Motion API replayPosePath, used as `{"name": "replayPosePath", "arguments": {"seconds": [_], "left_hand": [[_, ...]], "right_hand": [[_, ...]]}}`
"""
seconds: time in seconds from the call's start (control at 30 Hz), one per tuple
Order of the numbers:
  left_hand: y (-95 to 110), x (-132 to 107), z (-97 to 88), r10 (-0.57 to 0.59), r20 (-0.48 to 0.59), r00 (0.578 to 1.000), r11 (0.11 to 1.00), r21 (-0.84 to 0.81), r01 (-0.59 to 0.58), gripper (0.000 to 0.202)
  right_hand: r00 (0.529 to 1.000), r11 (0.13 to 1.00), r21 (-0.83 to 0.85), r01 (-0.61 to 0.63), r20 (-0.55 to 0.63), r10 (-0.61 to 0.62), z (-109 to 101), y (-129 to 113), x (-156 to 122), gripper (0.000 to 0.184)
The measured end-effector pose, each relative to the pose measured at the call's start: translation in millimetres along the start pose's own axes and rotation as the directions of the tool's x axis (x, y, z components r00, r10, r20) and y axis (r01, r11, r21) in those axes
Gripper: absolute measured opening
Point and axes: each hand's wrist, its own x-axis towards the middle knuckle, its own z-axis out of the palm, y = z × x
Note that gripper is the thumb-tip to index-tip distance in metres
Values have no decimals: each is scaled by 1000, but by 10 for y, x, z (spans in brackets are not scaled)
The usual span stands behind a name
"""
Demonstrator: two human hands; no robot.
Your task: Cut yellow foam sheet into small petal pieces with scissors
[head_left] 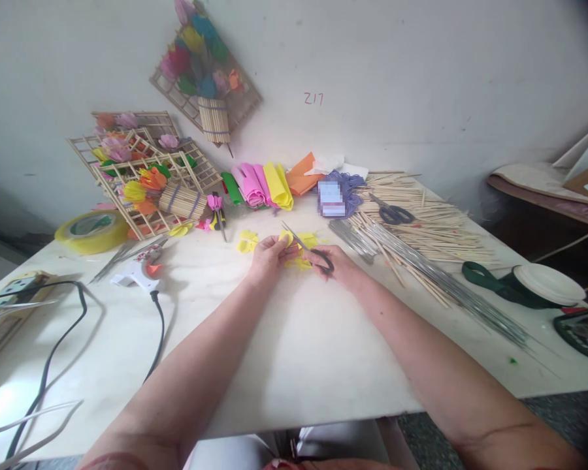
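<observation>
My left hand [269, 253] is closed, pinching a small piece of yellow paper [286, 237] between thumb and fingers. In my right hand [337, 262] is a pair of scissors [320, 254] with dark handles, their blades pointing up and left beside the yellow piece. Whether the blades touch the paper I cannot tell. More yellow paper scraps [306, 243] lie on the table behind and under the scissors. Several cut yellow pieces [247, 241] rest just left of my left hand.
Rolled coloured paper [255, 185], purple yarn [353, 189], wooden sticks [431, 228] and metal wires [451, 287] lie along the back and right. At left are a glue gun [140, 274], a tape roll [91, 232], a power strip [14, 294] and stick frames with paper flowers [147, 179].
</observation>
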Motion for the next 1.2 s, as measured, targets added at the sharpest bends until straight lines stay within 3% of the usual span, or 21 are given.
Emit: {"name": "replayPosePath", "arguments": {"seconds": [1.2], "left_hand": [[30,0,12,-13,-53,999,998,-60,10,18]], "right_hand": [[999,995,-88,54,-1,-54,14,-14,-19,34]]}}
